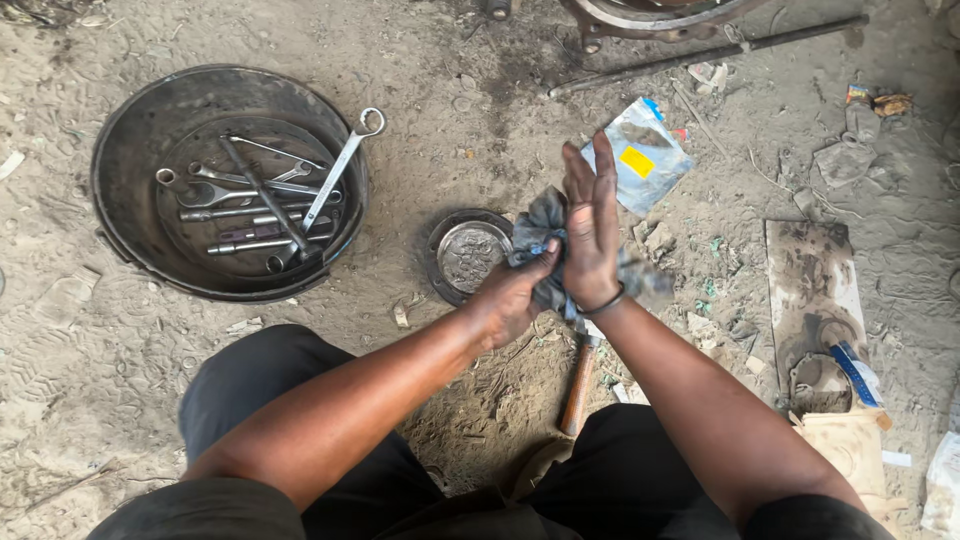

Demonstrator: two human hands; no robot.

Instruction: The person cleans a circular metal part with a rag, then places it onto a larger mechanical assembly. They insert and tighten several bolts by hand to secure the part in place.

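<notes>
Head view: both hands meet over bare dirt mid-ground, left hand (510, 298) clenched on a grey rag (542, 232), right hand (590, 232) flat against it, fingers straight. Close by lie a round cap (468, 255), a hammer (578, 385) and a foil packet (640, 155); a basin (130, 160) of wrenches (262, 195) sits left.
</notes>
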